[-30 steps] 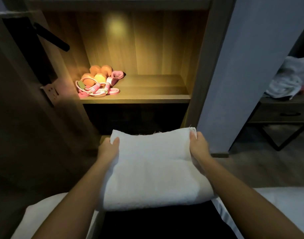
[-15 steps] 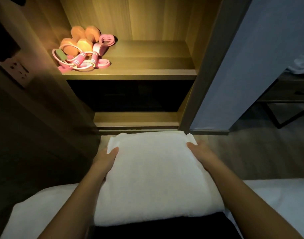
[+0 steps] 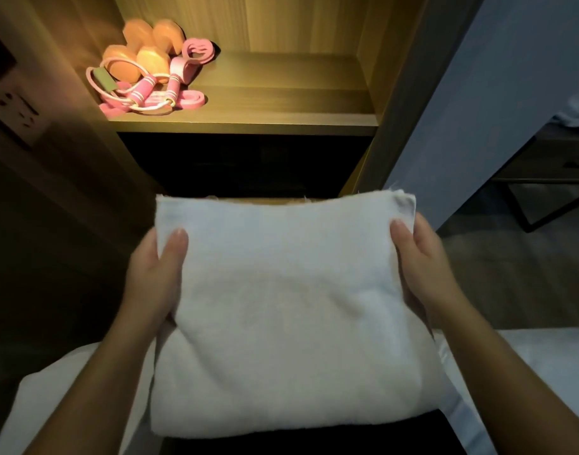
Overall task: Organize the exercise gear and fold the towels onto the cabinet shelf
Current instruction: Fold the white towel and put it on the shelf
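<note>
White terry cloth sits between two hands: the left hand [image 3: 153, 277] grips the left edge of one folded towel [image 3: 288, 310] and the right hand [image 3: 422, 267] grips its right edge. Each thumb lies flat on top near a far corner. The other fingers pass under the cloth and are hidden, probably curled beneath it.

The towel is a thick, soft rectangle of several layers. Its near edge is a rounded fold, and its far right corner is slightly frayed and loose. It is held level in the air in front of the cabinet, lower than the lit shelf [image 3: 265, 119], and its far edge covers the lip of a lower ledge.

Exercise gear is piled at the left end of the shelf. Two orange dumbbells [image 3: 140, 57] lie toward the back left corner. A jump rope with two pink handles [image 3: 143, 90] is coiled in front of them, near the front edge. A flat pink band [image 3: 189, 101] lies just right of the rope, and a pink looped grip [image 3: 197, 50] is behind it. The rest of the shelf is bare wood.

White bedding [image 3: 527, 372] shows at both lower corners. One wall socket [image 3: 14, 110] is at the far left, and a dark side table [image 3: 544, 159] stands at the right.
</note>
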Tool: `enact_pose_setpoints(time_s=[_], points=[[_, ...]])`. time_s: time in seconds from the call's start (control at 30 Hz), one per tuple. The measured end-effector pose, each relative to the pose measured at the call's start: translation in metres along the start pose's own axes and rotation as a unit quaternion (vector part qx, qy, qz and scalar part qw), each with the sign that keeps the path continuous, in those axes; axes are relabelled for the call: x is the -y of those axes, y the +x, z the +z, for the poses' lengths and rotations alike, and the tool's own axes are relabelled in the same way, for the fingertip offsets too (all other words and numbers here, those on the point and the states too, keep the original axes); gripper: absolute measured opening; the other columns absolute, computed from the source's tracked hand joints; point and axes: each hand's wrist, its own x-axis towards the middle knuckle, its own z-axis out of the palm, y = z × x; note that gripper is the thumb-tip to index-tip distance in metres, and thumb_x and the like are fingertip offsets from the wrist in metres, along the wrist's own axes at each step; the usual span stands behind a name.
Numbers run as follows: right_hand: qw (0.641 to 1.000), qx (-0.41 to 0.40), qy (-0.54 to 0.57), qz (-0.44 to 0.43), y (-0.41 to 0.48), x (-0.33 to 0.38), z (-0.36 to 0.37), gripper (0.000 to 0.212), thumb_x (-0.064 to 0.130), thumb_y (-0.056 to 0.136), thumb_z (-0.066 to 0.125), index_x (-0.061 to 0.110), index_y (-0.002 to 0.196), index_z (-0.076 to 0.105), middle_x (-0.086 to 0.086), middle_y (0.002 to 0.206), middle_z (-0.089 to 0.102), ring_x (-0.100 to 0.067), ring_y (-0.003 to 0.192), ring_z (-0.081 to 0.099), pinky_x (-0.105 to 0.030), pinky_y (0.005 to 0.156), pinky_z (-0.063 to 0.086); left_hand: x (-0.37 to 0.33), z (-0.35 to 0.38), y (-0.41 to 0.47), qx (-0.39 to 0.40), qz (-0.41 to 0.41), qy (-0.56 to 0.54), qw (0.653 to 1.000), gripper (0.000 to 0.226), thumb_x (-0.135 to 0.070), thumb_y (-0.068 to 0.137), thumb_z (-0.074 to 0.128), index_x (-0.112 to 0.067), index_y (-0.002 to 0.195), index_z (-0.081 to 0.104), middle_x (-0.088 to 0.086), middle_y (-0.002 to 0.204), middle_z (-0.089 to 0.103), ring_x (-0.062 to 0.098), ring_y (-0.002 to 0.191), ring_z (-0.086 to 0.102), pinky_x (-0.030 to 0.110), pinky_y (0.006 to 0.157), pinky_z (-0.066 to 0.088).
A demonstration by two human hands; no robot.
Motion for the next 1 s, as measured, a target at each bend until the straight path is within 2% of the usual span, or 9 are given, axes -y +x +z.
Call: enact_pose_setpoints(time_s=[0.07,0.2,0.27,0.33,0.5,0.63,0.73,0.87,1.0], points=[[0.999,-0.001,0.007,0.052,0.039,0.005,0.008,0.029,0.068,0.087,0.044,0.05,0.105,0.059,0.013,0.105,0.07,-0.011,0.092,0.069,-0.033,0.075,0.058,-0.002,0.008,0.039,-0.009,-0.027,0.005,1.0,0.028,-0.06,0.086,0.052,-0.044,0.105,0.065,-0.016,0.096,0.072,0.005,0.084,0.07,0.025,0.062,0.054],[0.973,0.008,-0.112,0.201,0.112,-0.032,0.045,0.047,0.038,0.104,0.041,0.005,0.136,0.048,-0.016,0.136,0.055,-0.034,0.118,0.055,-0.032,0.09,0.04,0.037,0.055,0.109,0.007,-0.182,0.075,0.98,0.048,-0.036,0.099,0.053,0.001,0.129,0.056,0.018,0.126,0.062,0.033,0.11,0.061,0.04,0.094,0.05],[0.945,0.017,-0.105,0.309,0.116,-0.057,0.056,0.051,0.042,0.102,0.043,0.008,0.139,0.046,-0.013,0.133,0.056,-0.035,0.11,0.058,-0.039,0.093,0.044,0.06,0.069,0.11,0.024,-0.293,0.088,0.952,0.055,-0.041,0.097,0.055,0.001,0.132,0.052,0.019,0.127,0.06,0.037,0.112,0.058,0.044,0.099,0.047],[0.929,0.004,-0.103,0.356,0.112,-0.069,0.057,0.051,0.048,0.098,0.046,0.013,0.136,0.048,-0.007,0.12,0.059,-0.026,0.089,0.06,-0.042,0.084,0.046,0.068,0.071,0.107,0.019,-0.337,0.083,0.938,0.056,-0.046,0.094,0.057,-0.003,0.13,0.052,0.015,0.121,0.061,0.034,0.108,0.059,0.044,0.097,0.048],[0.929,0.0,-0.108,0.355,0.113,-0.074,0.051,0.055,0.056,0.093,0.053,0.014,0.129,0.055,-0.007,0.121,0.063,-0.03,0.099,0.062,-0.043,0.09,0.049,0.063,0.07,0.109,0.038,-0.329,0.11,0.937,0.037,-0.049,0.094,0.055,-0.014,0.104,0.049,0.008,0.096,0.058,0.026,0.083,0.057,0.036,0.08,0.044],[0.924,0.054,-0.057,0.374,0.1,-0.067,0.036,0.048,0.056,0.092,0.055,0.015,0.116,0.063,-0.007,0.111,0.07,-0.029,0.095,0.066,-0.043,0.088,0.051,0.051,0.053,0.094,0.088,-0.373,0.103,0.918,0.042,-0.052,0.092,0.058,-0.01,0.093,0.055,0.009,0.088,0.061,0.026,0.076,0.058,0.032,0.06,0.042],[0.909,0.135,-0.014,0.395,0.069,-0.062,0.01,0.049,0.06,0.087,0.059,0.018,0.112,0.067,-0.007,0.099,0.076,-0.027,0.093,0.071,-0.039,0.078,0.054,0.047,0.025,0.066,0.156,-0.413,0.079,0.894,0.04,-0.054,0.088,0.06,-0.016,0.099,0.061,0.012,0.095,0.068,0.031,0.089,0.063,0.036,0.066,0.045],[0.884,0.212,0.027,0.415,0.02,-0.06,-0.02,0.066,0.057,0.067,0.071,0.016,0.118,0.063,-0.009,0.103,0.075,-0.028,0.094,0.072,-0.036,0.072,0.054,0.053,-0.01,0.018,0.197,-0.429,-0.011,0.881,0.051,-0.048,0.071,0.07,-0.016,0.11,0.063,0.018,0.099,0.073,0.038,0.101,0.062,0.044,0.074,0.049],[0.892,0.25,0.094,0.363,-0.008,-0.052,-0.034,0.071,0.044,0.062,0.087,0.011,0.121,0.062,-0.013,0.114,0.071,-0.028,0.101,0.07,-0.035,0.077,0.057,0.053,-0.026,-0.014,0.194,-0.377,-0.031,0.905,0.056,-0.037,0.065,0.085,-0.017,0.112,0.064,0.017,0.109,0.069,0.038,0.104,0.062,0.043,0.072,0.052]])
